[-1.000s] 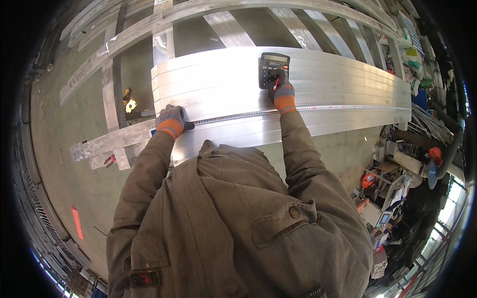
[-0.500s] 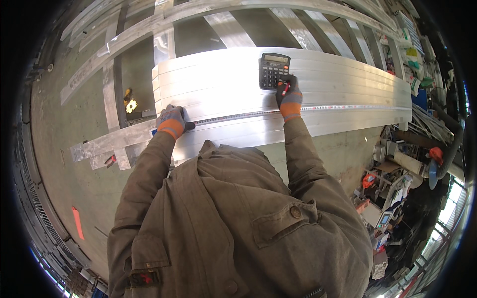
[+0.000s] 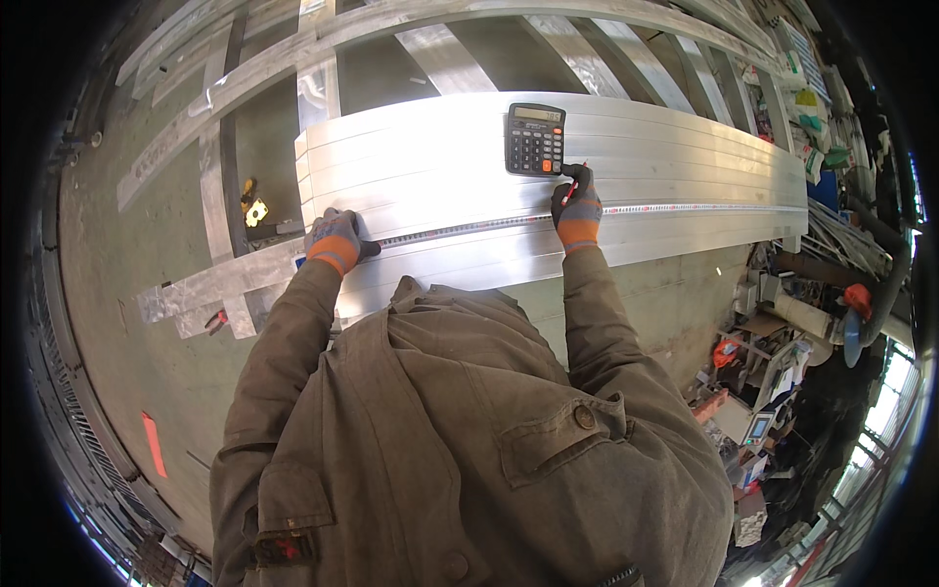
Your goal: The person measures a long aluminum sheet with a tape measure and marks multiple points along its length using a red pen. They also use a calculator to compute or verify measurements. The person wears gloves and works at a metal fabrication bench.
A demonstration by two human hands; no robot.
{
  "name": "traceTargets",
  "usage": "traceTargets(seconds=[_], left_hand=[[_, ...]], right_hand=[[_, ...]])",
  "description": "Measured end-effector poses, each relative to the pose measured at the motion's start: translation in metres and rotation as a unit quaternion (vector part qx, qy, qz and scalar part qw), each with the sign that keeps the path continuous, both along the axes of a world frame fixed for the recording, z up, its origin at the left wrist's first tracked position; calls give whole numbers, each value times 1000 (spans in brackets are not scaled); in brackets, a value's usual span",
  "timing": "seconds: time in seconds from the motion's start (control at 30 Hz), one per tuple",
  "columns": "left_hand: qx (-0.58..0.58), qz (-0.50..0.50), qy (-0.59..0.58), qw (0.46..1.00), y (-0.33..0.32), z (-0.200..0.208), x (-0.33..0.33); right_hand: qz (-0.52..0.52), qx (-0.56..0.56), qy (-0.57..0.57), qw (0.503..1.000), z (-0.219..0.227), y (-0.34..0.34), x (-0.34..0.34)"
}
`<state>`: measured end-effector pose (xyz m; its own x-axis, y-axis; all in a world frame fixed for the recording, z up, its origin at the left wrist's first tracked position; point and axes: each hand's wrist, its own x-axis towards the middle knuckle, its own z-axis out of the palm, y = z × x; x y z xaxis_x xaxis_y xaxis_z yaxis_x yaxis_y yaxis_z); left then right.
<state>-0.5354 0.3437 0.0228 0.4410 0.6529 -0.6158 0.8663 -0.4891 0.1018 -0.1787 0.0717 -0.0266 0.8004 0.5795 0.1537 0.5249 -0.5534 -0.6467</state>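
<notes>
A long steel tape measure (image 3: 469,228) lies stretched across flat silvery metal profiles (image 3: 411,157) set side by side. My left hand (image 3: 335,238), in a grey and orange glove, is closed around the tape's left end, its thumb along the blade. Part of a blue thing shows beside that hand, mostly covered. A black calculator (image 3: 535,139) rests on the profiles farther away, its display lit with digits. Just below its lower right corner, my gloved right hand (image 3: 579,210) grips a thin red pen (image 3: 570,193), close to the tape.
Under the profiles runs a frame of metal beams (image 3: 445,57). A yellow tool (image 3: 255,210) and red-handled pliers (image 3: 216,320) lie to the left. An orange-red strip (image 3: 154,443) is on the floor. Cluttered equipment (image 3: 758,391) stands at right.
My right hand has drawn back from the calculator's keys, toward me and slightly right, still with the pen. More of the keypad shows now. The left hand stays at the tape's end.
</notes>
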Motion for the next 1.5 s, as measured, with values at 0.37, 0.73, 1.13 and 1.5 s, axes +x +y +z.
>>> traceTargets(seconds=[0.37,0.73,1.13,1.5], left_hand=[[-13,5,36,999,0,8,3],[-6,2,24,1000,0,7,3],[-3,12,-3,1000,-1,3,-1],[4,17,-15,1000,-2,-7,-3]], right_hand=[[-25,-17,30,999,5,9,1],[6,-36,-12,999,1,14,-2],[-9,-49,25,998,1,16,-2],[-4,-78,-16,997,-1,19,-5]])
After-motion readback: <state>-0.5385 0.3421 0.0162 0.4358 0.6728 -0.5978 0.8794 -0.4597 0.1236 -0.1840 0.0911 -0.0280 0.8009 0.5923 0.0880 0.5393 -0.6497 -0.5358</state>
